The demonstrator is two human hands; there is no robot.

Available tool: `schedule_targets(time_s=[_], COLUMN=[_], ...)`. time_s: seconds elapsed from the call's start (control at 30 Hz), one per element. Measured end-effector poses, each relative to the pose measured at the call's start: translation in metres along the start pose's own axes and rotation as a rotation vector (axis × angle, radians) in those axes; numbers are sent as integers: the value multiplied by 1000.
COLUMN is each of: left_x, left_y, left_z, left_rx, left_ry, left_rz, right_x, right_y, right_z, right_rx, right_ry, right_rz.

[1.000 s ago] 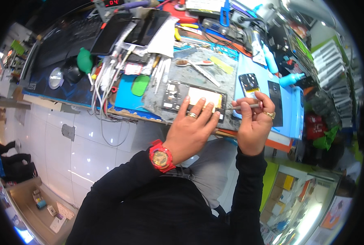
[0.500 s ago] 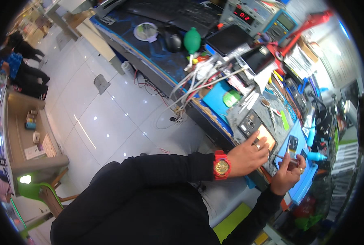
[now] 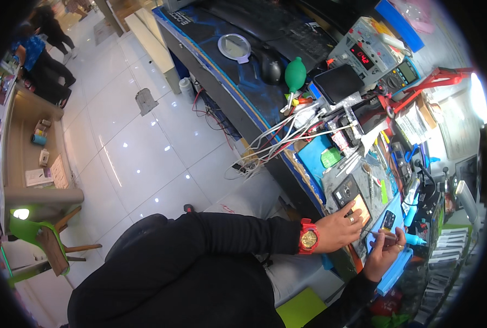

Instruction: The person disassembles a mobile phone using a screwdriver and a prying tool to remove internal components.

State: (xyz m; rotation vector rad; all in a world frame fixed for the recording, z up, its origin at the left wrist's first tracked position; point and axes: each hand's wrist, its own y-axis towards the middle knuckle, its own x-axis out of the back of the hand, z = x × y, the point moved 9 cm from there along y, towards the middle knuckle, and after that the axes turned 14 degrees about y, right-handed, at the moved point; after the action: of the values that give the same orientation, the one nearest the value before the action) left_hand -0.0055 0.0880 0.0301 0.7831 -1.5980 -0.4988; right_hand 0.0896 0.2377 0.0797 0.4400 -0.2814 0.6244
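An opened phone [image 3: 349, 192] lies on the grey work mat [image 3: 336, 176], its black top part toward the far side and a pale golden panel nearer me. My left hand [image 3: 336, 230], with a red watch on its wrist, rests its outstretched fingers flat over that panel. Just right of it, my right hand [image 3: 382, 259] is closed around a slim pen-like tool [image 3: 385, 234], whose thin tip points left toward my left fingers. Whether the tip touches the phone I cannot tell. A second phone piece with dark camera rings [image 3: 388, 220] lies beyond my right fingers on a blue mat [image 3: 397, 206].
White cables [image 3: 287, 128] spill over the bench's left edge. Farther back are a green air blower [image 3: 295, 74], a black mouse [image 3: 269, 64], a power supply [image 3: 358, 53] and a multimeter [image 3: 400, 76]. Light-blue bottles [image 3: 415, 239] and a red lamp arm [image 3: 434, 82] stand right.
The whole view has shifted, so the bench sits farther right and lower in the picture. Both hands stay by the phone; my right hand still grips the slim tool.
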Motion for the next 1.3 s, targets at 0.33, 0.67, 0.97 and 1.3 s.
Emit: schedule_targets(time_s=[0.33,0.67,0.97,1.3], left_x=[-5,-5,-1,-28], left_y=[0,2,11,53], left_z=[1,1,8,14], left_rx=[-66,-81,-17,-174], left_ry=[-31,-58,-41,72], left_rz=[186,196,101,411], right_x=[-10,-15,-23,-6], right_y=[-2,-7,-9,-12], right_z=[9,14,20,10], right_rx=[-62,75,0,91], right_ry=[-106,113,-45,-167], right_rz=[-46,-20,-30,-140])
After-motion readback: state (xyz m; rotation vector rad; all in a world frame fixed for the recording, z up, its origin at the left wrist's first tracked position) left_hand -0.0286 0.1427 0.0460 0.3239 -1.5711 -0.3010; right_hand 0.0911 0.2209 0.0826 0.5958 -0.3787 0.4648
